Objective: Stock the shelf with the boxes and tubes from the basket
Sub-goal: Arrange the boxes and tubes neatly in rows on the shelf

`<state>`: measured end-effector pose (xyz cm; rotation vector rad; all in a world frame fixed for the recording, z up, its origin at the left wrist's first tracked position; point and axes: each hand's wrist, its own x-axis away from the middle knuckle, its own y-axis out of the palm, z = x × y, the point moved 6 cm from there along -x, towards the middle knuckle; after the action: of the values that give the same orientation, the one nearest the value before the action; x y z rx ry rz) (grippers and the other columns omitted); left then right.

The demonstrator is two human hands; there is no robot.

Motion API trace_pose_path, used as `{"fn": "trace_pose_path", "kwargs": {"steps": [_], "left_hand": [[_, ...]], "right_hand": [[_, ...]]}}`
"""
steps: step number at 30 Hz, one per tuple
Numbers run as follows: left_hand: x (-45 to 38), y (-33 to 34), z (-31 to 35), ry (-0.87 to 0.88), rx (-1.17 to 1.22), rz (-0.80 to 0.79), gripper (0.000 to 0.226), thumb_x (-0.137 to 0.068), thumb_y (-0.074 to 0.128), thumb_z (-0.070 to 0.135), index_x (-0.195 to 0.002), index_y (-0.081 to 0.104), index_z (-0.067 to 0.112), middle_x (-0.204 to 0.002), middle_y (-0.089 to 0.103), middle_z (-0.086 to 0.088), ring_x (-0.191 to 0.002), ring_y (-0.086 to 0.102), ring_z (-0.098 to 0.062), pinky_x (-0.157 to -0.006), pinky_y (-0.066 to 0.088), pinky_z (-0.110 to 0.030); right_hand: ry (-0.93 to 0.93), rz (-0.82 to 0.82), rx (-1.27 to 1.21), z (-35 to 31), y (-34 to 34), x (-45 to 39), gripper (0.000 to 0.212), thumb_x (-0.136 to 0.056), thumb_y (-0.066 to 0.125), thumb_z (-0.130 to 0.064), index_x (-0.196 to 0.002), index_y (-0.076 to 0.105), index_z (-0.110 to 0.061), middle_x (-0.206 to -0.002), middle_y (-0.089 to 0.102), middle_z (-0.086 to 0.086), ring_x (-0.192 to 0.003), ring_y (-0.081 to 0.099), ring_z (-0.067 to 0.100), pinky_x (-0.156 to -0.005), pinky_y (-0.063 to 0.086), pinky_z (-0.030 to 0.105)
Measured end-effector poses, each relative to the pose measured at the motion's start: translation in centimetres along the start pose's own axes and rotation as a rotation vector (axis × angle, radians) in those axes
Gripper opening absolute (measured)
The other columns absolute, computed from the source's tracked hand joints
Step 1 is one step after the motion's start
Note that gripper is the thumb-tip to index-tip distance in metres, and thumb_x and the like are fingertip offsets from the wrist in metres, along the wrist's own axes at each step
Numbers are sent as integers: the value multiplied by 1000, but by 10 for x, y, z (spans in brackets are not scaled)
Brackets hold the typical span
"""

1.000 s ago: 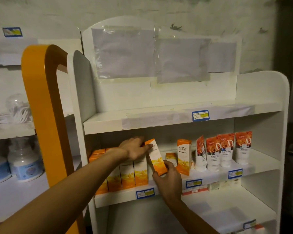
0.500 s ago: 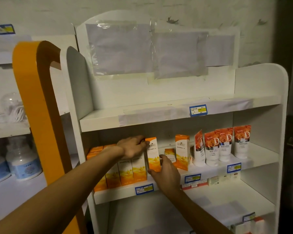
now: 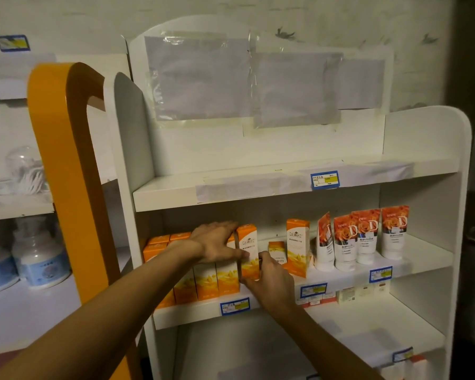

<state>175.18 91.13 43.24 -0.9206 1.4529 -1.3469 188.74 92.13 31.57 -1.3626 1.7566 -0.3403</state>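
A tall orange-and-white box (image 3: 248,248) stands upright on the middle shelf (image 3: 340,278) of the white rack. My left hand (image 3: 215,242) grips its upper part from the left, fingers over the top and thumb across the front. My right hand (image 3: 269,281) holds its lower part from the front right. A row of matching orange boxes (image 3: 206,281) stands to its left. Another tall box (image 3: 297,246) and a short one (image 3: 277,252) stand to the right, then several orange-and-white tubes (image 3: 364,237). The basket is out of view.
The top shelf (image 3: 231,187) carries taped paper and a blue price tag. Small packs lie on the lower shelf (image 3: 348,294). An orange curved panel (image 3: 66,174) stands left of the rack, with jars (image 3: 39,259) on the neighbouring shelves.
The box was tilted a second ago; both hands have stood it upright next to the row of boxes. The camera has shifted slightly.
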Motion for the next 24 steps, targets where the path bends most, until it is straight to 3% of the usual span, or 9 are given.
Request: {"fn": "trace_pose_path", "kwargs": {"steps": [4,10,18,20,24], "left_hand": [[-4,3,-3,-2,-17,6,92,-79,70,65,-152,29,27,-151,46,-2,-136,46,-26,-113,39,-44],[-6,6,-6,-11,2,16,86,-80,69,64,-149,32,28,-145,52,-2,-129,52,-25,-108,43,-42],[-6,5,-6,-10,-7,30,81,-83,67,63,-149,34,30,-148,49,0,-133,50,-25,-108,42,-41],[-7,6,-6,-14,5,35,80,-83,67,62,-149,35,30,-147,50,0,-132,51,-24,-107,42,-40],[-8,5,-7,-19,10,36,78,-82,69,62,-146,38,30,-144,53,1,-129,53,-23,-105,44,-39]], "right_hand": [[-36,-8,19,-2,2,1,58,-82,68,-57,-127,51,-25,-122,64,-5,-108,63,14,-90,53,29],[-75,-3,40,-4,0,2,41,-94,57,-50,-126,55,-25,-119,65,-6,-106,62,11,-89,52,25],[-77,16,62,-5,-2,5,37,-97,53,-47,-126,55,-25,-118,65,-6,-104,62,10,-87,51,22],[-99,110,9,-4,-12,10,35,-96,56,-43,-126,55,-25,-115,64,-6,-101,62,9,-84,53,22],[-115,476,-167,10,-50,26,31,-89,69,-30,-115,55,-23,-107,63,-3,-90,64,12,-70,55,22]]}}
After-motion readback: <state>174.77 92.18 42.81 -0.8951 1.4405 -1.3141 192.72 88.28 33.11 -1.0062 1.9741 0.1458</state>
